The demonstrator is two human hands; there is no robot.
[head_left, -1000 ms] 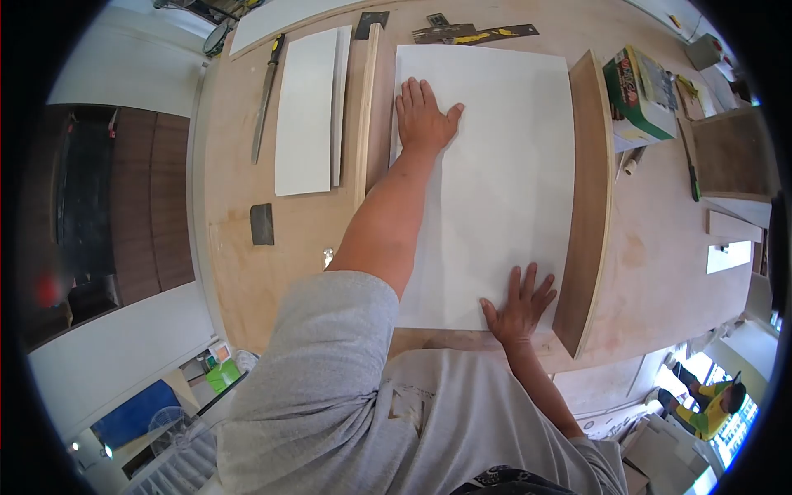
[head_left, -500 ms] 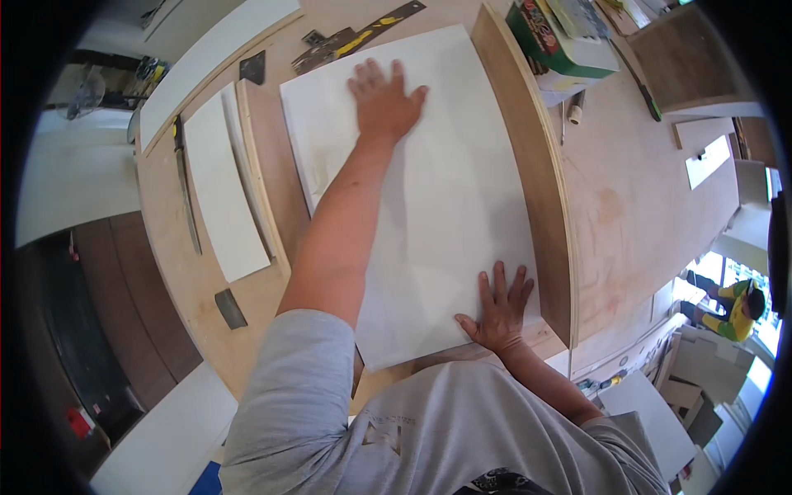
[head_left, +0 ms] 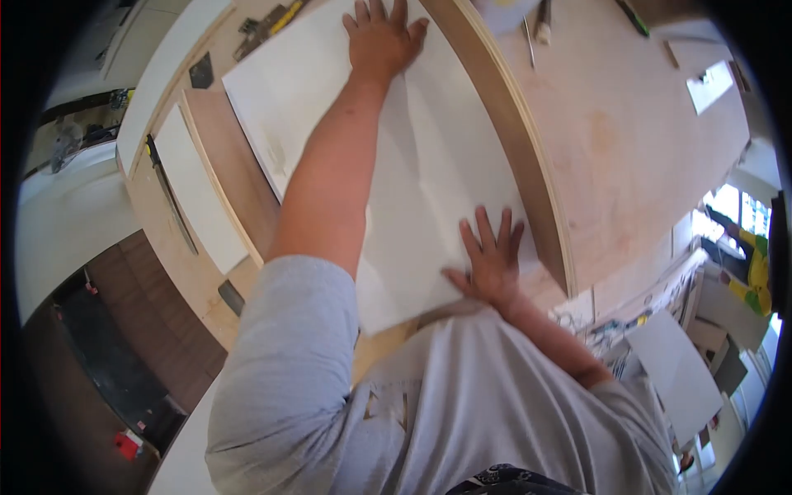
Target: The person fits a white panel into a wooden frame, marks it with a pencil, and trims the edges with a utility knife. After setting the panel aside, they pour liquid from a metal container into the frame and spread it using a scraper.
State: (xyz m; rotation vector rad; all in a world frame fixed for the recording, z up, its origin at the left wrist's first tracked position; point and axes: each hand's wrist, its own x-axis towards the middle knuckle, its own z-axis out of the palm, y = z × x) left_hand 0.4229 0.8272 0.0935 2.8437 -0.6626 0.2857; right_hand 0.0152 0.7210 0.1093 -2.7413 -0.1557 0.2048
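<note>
A large white sheet [head_left: 429, 206] lies between two upright plywood boards. My left hand [head_left: 384, 41] rests palm down near the sheet's far end, fingers spread, its tips close to the frame's top edge. Nearer my body, my right hand [head_left: 493, 268] is also flat on the sheet with fingers apart, close to the right plywood board [head_left: 511, 124]. Neither hand grips anything. The left plywood board [head_left: 227, 148] runs along the sheet's other side, partly hidden by my left forearm.
On the bench [head_left: 610, 157] to the right lie a brush [head_left: 543, 23] and a thin rod [head_left: 529, 43]. Left are a saw [head_left: 171, 194], a white strip [head_left: 198, 190] and a dark scraper-like plate [head_left: 200, 73]. A person in yellow and green [head_left: 755, 272] is at the far right.
The view has tilted and turned, so the sheet and boards sit higher in the frame. Both hands stay on the sheet. The right hand's fingers look a little more spread.
</note>
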